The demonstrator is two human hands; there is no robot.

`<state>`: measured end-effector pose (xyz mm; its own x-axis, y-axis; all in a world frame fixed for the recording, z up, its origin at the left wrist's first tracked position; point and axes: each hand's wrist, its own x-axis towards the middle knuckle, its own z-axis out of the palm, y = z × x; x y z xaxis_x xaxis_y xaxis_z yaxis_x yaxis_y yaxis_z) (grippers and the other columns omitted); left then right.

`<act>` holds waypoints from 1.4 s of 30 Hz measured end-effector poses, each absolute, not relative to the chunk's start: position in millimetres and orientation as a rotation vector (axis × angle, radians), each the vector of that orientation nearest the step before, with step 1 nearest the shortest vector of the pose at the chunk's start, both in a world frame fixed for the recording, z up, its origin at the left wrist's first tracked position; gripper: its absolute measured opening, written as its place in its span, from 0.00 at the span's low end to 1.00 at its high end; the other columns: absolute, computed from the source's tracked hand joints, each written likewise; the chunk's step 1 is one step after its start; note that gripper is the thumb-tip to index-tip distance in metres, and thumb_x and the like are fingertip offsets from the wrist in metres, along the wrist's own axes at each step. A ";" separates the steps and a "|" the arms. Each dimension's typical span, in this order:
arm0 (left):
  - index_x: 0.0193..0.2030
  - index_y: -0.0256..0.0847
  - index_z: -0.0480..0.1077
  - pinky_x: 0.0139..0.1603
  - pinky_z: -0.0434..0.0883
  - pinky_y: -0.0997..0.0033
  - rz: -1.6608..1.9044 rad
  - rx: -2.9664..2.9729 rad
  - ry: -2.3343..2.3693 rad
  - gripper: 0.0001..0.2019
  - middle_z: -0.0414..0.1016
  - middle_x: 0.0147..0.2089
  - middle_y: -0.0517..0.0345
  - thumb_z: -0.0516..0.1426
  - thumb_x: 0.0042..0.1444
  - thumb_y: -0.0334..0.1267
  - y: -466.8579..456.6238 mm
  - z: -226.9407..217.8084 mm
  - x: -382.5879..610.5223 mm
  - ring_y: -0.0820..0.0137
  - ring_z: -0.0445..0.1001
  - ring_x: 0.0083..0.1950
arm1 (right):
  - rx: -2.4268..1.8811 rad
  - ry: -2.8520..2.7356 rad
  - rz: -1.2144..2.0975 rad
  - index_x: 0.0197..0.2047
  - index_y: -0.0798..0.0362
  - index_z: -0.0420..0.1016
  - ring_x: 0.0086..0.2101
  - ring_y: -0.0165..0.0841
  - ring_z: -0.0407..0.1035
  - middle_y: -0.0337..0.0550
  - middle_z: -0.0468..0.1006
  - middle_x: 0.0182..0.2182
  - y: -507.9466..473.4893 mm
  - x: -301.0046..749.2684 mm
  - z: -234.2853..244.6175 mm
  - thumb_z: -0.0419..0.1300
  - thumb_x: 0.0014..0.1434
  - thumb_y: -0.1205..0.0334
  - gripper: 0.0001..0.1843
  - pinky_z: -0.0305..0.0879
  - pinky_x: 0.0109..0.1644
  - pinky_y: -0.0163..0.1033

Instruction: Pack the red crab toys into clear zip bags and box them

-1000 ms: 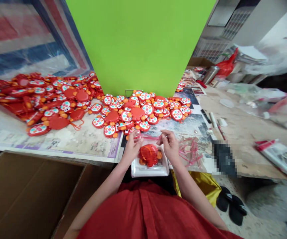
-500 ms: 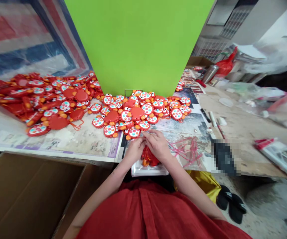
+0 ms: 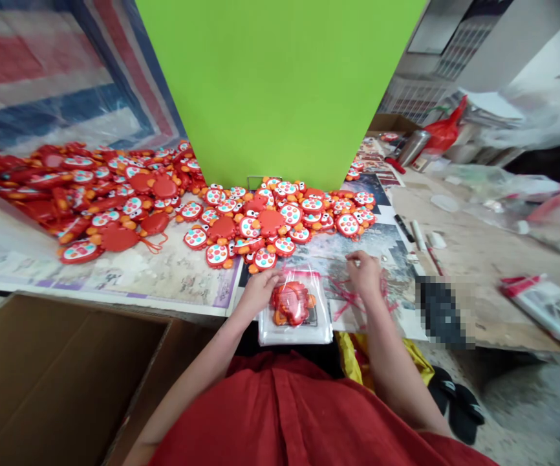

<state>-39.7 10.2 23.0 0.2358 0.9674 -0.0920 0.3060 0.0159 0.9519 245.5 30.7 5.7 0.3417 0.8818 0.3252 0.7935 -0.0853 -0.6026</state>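
Note:
A red crab-shaped toy lies inside a clear plastic bag at the table's near edge, on top of a stack of clear bags. My left hand grips the bag's upper left edge, fingers closed on the plastic. My right hand is off to the right, over a loose pile of thin red ties. Its fingers curl down into the ties, and what they pinch is hidden.
A large heap of red crab toys with coloured dots covers the table beyond, spreading far left. An open cardboard box stands at lower left. Pens, a metal flask and plastic bags lie to the right.
My right hand has left the bagged toy and moved right onto the red ties. My left hand stays on the bag, which now lies flat with the toy showing.

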 end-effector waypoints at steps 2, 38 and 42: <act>0.45 0.38 0.75 0.50 0.74 0.62 0.836 1.448 1.245 0.12 0.82 0.44 0.52 0.52 0.60 0.34 11.2 20.8 -40.4 0.63 0.80 0.45 | -1.835 -1.482 0.231 0.35 0.54 0.78 0.35 0.42 0.67 0.47 0.78 0.31 24.1 259.6 9.2 0.54 0.55 0.60 0.12 0.61 0.46 0.48; 0.38 0.38 0.70 0.48 0.72 0.65 0.923 1.281 1.010 0.11 0.79 0.38 0.54 0.60 0.53 0.43 10.6 13.9 -40.4 0.65 0.78 0.43 | -1.405 -1.550 1.073 0.43 0.53 0.78 0.34 0.37 0.72 0.45 0.80 0.35 -0.4 199.8 18.3 0.60 0.57 0.50 0.17 0.69 0.39 0.43; 0.44 0.38 0.72 0.46 0.73 0.65 0.906 1.223 1.050 0.17 0.80 0.40 0.52 0.62 0.52 0.46 10.0 13.6 -46.8 0.63 0.78 0.44 | -1.307 -1.328 1.224 0.36 0.53 0.76 0.26 0.30 0.68 0.38 0.77 0.27 -1.3 189.0 14.3 0.65 0.51 0.53 0.13 0.64 0.31 0.36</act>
